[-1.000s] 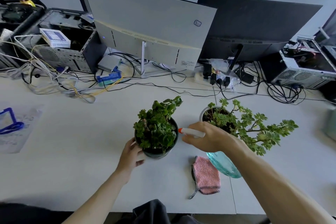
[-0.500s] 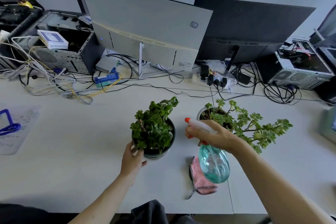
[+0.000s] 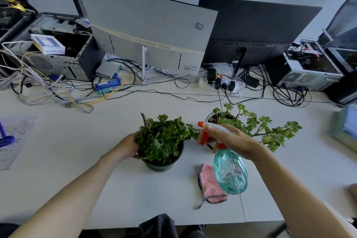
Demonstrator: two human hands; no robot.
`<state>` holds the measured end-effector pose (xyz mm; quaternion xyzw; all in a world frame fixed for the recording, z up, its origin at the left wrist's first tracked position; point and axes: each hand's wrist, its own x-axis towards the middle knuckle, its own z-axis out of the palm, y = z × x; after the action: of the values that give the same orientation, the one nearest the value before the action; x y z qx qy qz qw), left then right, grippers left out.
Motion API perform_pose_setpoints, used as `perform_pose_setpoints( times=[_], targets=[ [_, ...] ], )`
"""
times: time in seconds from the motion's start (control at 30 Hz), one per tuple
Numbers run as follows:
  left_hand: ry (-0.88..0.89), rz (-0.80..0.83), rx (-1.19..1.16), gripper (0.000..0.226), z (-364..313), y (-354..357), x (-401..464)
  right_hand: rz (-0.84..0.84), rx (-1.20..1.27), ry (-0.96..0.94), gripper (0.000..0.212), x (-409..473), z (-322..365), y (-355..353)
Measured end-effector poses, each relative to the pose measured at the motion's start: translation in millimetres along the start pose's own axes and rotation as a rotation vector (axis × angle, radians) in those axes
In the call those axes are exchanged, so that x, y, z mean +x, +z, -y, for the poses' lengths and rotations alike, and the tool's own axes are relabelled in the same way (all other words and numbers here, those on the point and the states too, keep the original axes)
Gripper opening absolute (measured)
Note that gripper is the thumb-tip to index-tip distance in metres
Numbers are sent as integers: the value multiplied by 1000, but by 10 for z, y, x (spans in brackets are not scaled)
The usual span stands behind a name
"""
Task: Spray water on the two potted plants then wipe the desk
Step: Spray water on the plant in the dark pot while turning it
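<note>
**Spray bottle raised beside the dark-potted plant**

Desk [image 3: 58, 150]: white, smooth, matte, with a seam running front to back under the bottle. Back edge crowded.

Grey curved monitor [image 3: 146, 29], seen from its rear, on a thin white stand; black monitor [image 3: 257, 31] just to its right, the two overlapping at the edge. Open computer case [image 3: 56, 52] at far left with a small white box on top; a second open case [image 3: 309, 71] at far right. Tangle of grey, yellow and black cables [image 3: 58, 94] across the back of the desk, and a white power strip [image 3: 218, 83] loaded with black plugs behind the plants.

Dark-potted plant [image 3: 162, 141]: dense, small rounded glossy leaves, round dark green pot, front centre of the desk. Left hand [image 3: 128, 146] curled around the pot's left side, fingers partly hidden in the foliage.

White-potted plant [image 3: 257, 127]: paler variegated leaves on long sprawling stems leaning right; pot behind the right hand, mostly blocked.

Spray bottle [image 3: 229, 172]: translucent teal plastic, bulbous, red trigger and nozzle tip, white head; held off the desk between the two plants, nozzle pointing at the dark-potted plant's leaves. Right hand [image 3: 229, 139] closed around the neck and head, fingers at the trigger.

Pink cloth [image 3: 210, 185]: knitted, folded, dark edging with a hanging loop, flat on the desk, partly hidden behind the bottle.
</note>
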<state>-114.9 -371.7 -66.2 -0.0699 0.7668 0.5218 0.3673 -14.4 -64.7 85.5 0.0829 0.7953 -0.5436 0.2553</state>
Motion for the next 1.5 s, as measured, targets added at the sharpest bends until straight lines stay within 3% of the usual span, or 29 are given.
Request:
perform_pose_setpoints(
  times=[0.07, 0.13, 0.23, 0.3, 0.37, 0.53, 0.77, 0.9, 1.0, 1.2, 1.3, 1.5],
  targets=[
    [-78, 34, -75, 23, -93, 3, 79, -17, -17, 33, 52, -58, 84, 10],
    [-57, 21, -75, 25, -134, 12, 111, -57, -29, 90, 42, -105, 130, 23],
    [114, -120, -165, 19, -135, 8, 66, -117, -106, 163, 80, -95, 117, 26],
    [162, -201, -313, 23, 67, -19, -39, -123, -176, 163, 76, -52, 95, 26],
    [90, -241, -438, 28, 290, -15, -142, -116, -234, 156, 68, 19, 97, -1],
    [12, -187, -531, 31, 528, 190, -385, 22, -265, 105, 89, 226, 204, -48],
    [36, -236, -541, 34, 461, 384, -511, 119, -343, 106, 57, 318, 463, 90],
    [12, -328, -589, 35, 497, 456, -523, 92, -474, 235, 78, 504, 318, 91],
    [-2, -368, -613, 37, 520, 465, -506, 202, -498, 176, 66, 438, 489, 155],
    [-4, -366, -591, 38, 535, 421, -472, 212, -469, 203, 60, 403, 471, 134],
    [-14, -378, -646, 34, 529, 525, -531, 129, -490, 216, 57, 558, 227, 60],
    [39, -388, -638, 38, 475, 813, -666, 52, -497, 275, 82, 507, 154, 0]
  ],
)
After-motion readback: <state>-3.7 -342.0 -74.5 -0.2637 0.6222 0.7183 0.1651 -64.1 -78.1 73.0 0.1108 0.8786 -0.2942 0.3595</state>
